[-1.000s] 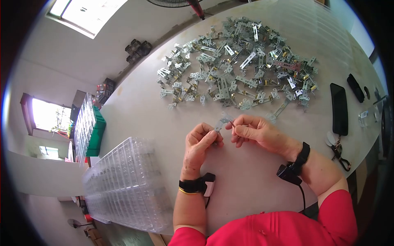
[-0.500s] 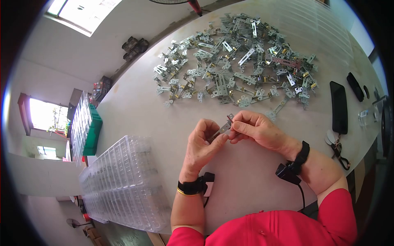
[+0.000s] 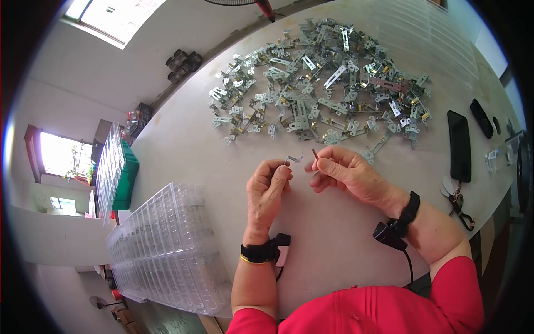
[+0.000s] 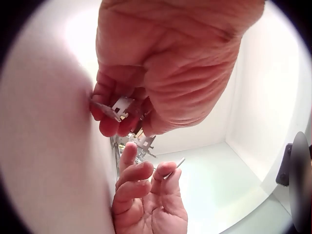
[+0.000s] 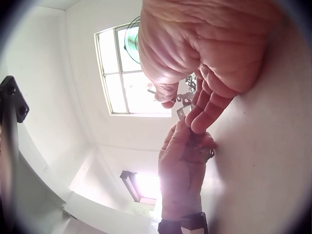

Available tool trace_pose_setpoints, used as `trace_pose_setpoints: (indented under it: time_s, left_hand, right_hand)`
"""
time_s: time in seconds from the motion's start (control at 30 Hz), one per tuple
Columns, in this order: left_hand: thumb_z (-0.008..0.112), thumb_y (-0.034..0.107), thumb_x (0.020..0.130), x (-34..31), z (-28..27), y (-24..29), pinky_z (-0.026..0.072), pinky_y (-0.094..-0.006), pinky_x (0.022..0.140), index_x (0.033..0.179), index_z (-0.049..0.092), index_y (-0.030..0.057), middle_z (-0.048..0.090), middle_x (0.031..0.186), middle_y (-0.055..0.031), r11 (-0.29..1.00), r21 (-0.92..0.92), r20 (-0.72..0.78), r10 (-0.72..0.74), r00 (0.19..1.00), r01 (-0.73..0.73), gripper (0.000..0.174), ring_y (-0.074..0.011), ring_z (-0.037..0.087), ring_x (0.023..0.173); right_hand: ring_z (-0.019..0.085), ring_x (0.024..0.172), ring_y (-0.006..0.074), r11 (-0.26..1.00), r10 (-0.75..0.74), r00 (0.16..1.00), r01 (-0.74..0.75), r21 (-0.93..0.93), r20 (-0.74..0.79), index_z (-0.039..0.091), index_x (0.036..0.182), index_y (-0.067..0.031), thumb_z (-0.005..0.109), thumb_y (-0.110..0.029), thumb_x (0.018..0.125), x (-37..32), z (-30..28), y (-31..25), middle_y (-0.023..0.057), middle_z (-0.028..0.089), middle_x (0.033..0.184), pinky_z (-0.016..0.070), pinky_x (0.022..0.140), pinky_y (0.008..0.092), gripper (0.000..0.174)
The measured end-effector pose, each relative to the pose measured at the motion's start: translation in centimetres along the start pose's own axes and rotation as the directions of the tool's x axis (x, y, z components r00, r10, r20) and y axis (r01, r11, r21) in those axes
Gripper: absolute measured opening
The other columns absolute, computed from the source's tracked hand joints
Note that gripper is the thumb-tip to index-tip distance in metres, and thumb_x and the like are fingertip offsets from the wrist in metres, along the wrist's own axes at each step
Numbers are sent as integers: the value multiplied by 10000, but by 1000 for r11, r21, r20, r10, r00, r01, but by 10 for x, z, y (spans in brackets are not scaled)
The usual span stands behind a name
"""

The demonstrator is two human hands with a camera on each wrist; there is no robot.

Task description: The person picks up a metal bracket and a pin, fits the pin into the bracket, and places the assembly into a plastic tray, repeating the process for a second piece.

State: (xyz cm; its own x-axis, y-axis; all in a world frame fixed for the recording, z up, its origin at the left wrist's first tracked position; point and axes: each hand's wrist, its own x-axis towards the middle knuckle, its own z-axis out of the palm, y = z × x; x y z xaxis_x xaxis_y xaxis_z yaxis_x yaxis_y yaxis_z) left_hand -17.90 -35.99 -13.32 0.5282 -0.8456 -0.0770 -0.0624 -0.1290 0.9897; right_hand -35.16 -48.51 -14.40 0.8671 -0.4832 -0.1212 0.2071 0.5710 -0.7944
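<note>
I can read no text, number or brand in any of my views. At the table's right edge, a small label on the clear container [image 3: 497, 157] is too small for me to make out. The pale tags [image 3: 448, 187] on the key ring just beside the black phone [image 3: 459, 146] show me no legible print either.

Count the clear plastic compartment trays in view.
2: one clear compartment tray lies beside the left hand, another farther left by a green bin. Each may be a stack hiding more.
</note>
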Motion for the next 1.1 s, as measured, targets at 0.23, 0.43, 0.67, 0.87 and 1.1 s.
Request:
trace_pose_setpoints:
  time_s: [0.23, 0.43, 0.67, 0.87, 1.1]
  left_hand:
    - [603, 211, 994, 0, -2, -1, 375, -180, 543, 1031, 664, 20, 650, 817, -30, 988, -143, 37, -50, 998, 55, 204, -57, 511, 597]
    - [616, 201, 992, 0, -1, -2, 391, -189, 564, 1013, 658, -3, 644, 803, -25, 988, -142, 45, -58, 997, 64, 210, -50, 492, 612]
    - [626, 199, 986, -1, -2, -1, 385, -190, 551, 1000, 658, 3, 631, 786, -11, 995, -89, 36, -31, 999, 34, 199, -44, 484, 607]
    - [626, 165, 981, -2, 0, 1, 374, -187, 547, 992, 652, -4, 633, 790, -32, 999, -42, 10, 4, 1000, -4, 171, -47, 475, 607]
    - [646, 173, 971, -2, -2, 0, 403, -185, 569, 994, 654, 24, 623, 795, 11, 1000, 12, -8, 23, 1000, -23, 151, -27, 497, 651]
  right_hand:
    - [620, 604, 112, 978, 132, 989, -121, -169, 59, 595, 1016, -50, 558, -233, 1021, -4, 1, -9, 32, 633, 757, 521, 543, 263, 187]
    - [607, 582, 102, 971, 143, 987, -126, -205, 73, 597, 1012, -50, 566, -229, 1013, -4, 1, -9, 29, 630, 735, 506, 514, 251, 181]
    - [602, 564, 101, 966, 163, 984, -144, -217, 72, 598, 1000, -59, 569, -228, 1010, -4, 1, -9, 26, 631, 725, 498, 509, 242, 172]
    - [614, 589, 105, 967, 161, 984, -142, -213, 75, 580, 1021, -39, 568, -209, 1010, -4, 1, -9, 34, 640, 760, 512, 519, 254, 171]
    - [627, 611, 118, 978, 135, 989, -122, -171, 66, 459, 1202, -12, 567, -177, 1011, -2, -1, -3, 57, 646, 777, 529, 539, 271, 275]
